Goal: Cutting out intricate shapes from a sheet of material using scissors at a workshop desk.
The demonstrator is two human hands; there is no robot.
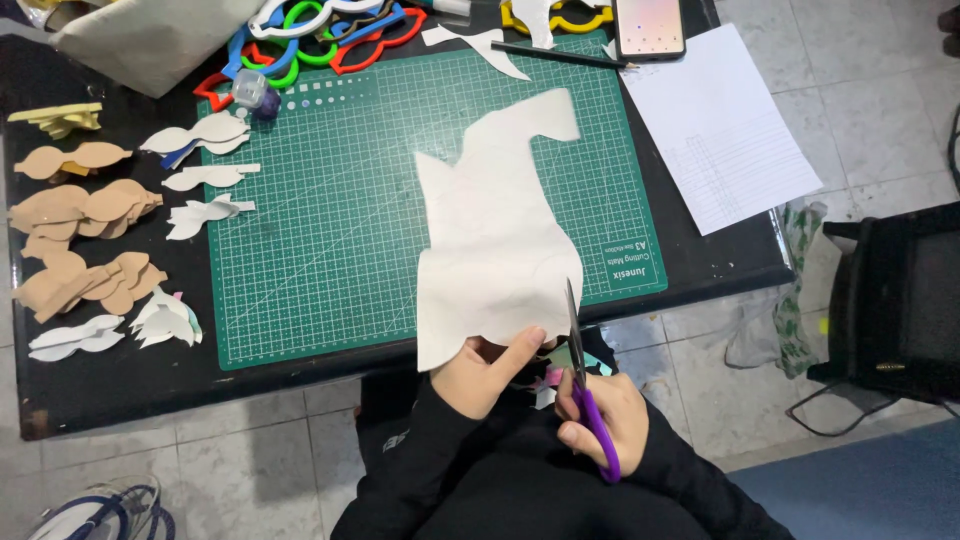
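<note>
Fingers [528,340] of the left hand [487,372] are pinched on the near edge of a large off-white sheet of thin card [497,230], thumb on top, holding it out flat over the near edge of the table [110,385] so that most of it lies above the green cutting mat [330,220]. Right hand [605,420] is closed through the loops of purple-handled scissors [588,380], whose blades point away from the body and meet the sheet's near right edge, just beside the left thumb. Judging by the irregular outline already cut around the sheet and a faint curved line on it, the step in hand looks like cutting a shape out of the card, with the blades at or just inside the edge. A further cut would seem to call for the left hand to turn and feed the sheet so the line runs into the blades, keeping the thumb out of their path. Left of the mat lie rows of finished cut-outs, tan ones [85,205] and white ones [205,135]; at the far edge sit coloured plastic outline templates [320,40], a pencil [560,55] and a phone [649,27]. A lined white paper [715,125] rests to the right of the mat.
</note>
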